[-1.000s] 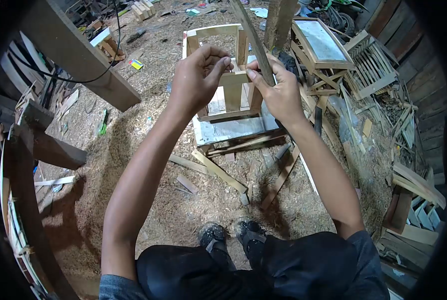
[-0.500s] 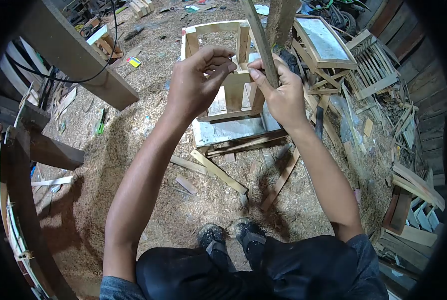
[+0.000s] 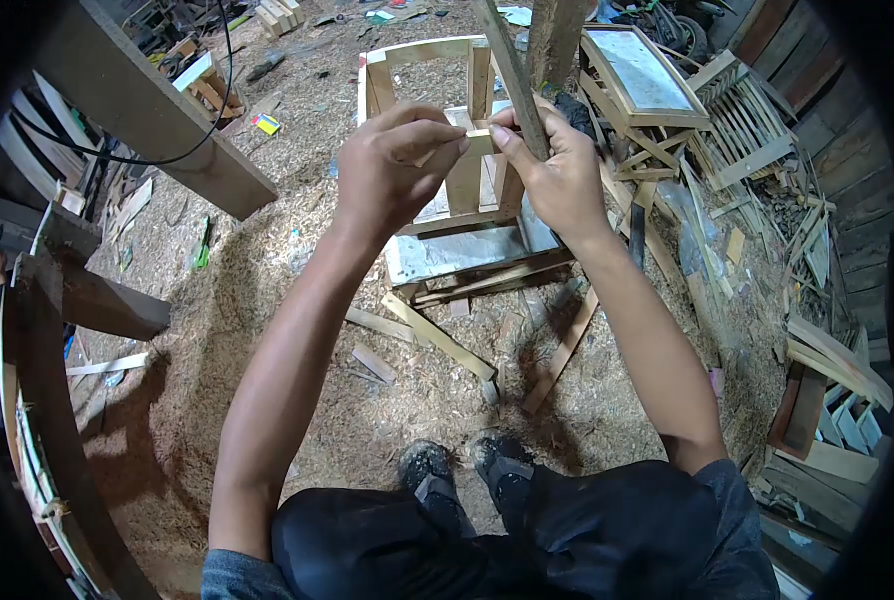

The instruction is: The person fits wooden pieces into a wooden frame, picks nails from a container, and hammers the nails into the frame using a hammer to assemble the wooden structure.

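A pale wooden frame [image 3: 464, 187] stands on a low board-topped stand [image 3: 457, 252] in front of me. My left hand [image 3: 399, 160] is at the left of the frame's near top piece, thumb and fingers pinched together; whatever they hold is too small to make out. My right hand [image 3: 555, 170] is closed at the right end of that same piece, its thumb against the wood. A long dark stick [image 3: 513, 75] slants up from the right palm, between thumb and fingers. The fingertips of both hands are close together but apart.
A slanted wooden post [image 3: 157, 110] is at the left, with a black cable in front. A board-topped table [image 3: 647, 75] and a slatted rack [image 3: 752, 120] stand at the right. Wood strips [image 3: 439, 335] and shavings lie on the floor around my shoes [image 3: 427, 472].
My left fingers have straightened and come closer to the top of the frame piece. My right hand stays at the same piece with the stick. The view has shifted slightly.
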The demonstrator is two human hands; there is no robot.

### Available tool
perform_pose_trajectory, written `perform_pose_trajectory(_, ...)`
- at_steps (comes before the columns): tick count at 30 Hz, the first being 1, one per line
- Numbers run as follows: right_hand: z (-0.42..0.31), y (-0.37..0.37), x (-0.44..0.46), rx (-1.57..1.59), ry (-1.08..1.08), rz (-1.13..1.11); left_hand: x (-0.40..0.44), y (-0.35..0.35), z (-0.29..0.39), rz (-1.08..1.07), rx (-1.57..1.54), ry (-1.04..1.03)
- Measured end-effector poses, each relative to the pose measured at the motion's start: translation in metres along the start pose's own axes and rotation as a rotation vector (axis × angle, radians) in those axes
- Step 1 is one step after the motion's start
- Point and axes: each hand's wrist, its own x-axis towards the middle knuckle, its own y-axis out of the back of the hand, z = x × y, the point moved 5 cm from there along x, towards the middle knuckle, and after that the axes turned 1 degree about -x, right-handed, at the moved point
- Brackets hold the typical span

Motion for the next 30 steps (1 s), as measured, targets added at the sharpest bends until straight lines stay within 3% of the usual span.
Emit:
perform_pose_trajectory(10,-0.004,0.0,0.0,-0.002,0.062,0.01,0.0,0.001,0.005,0.042,0.047,-0.043)
perform_pose_trajectory(12,-0.004,0.0,0.001,0.034,0.011,-0.016,0.0,-0.003,-0.007,-0.023,-0.204,0.313)
perform_pose_trajectory(13,-0.004,0.001,0.003,0.031,0.016,-0.017,0.005,-0.002,-0.006,-0.019,-0.205,0.31)
perform_pose_trajectory(15,-0.002,0.001,0.003,0.076,-0.016,-0.034,0.009,-0.004,-0.014,-0.024,-0.406,0.532)
perform_pose_trajectory(30,-0.001,0.0,0.002,0.044,-0.001,-0.004,0.01,-0.004,-0.014,0.078,-0.507,0.499)
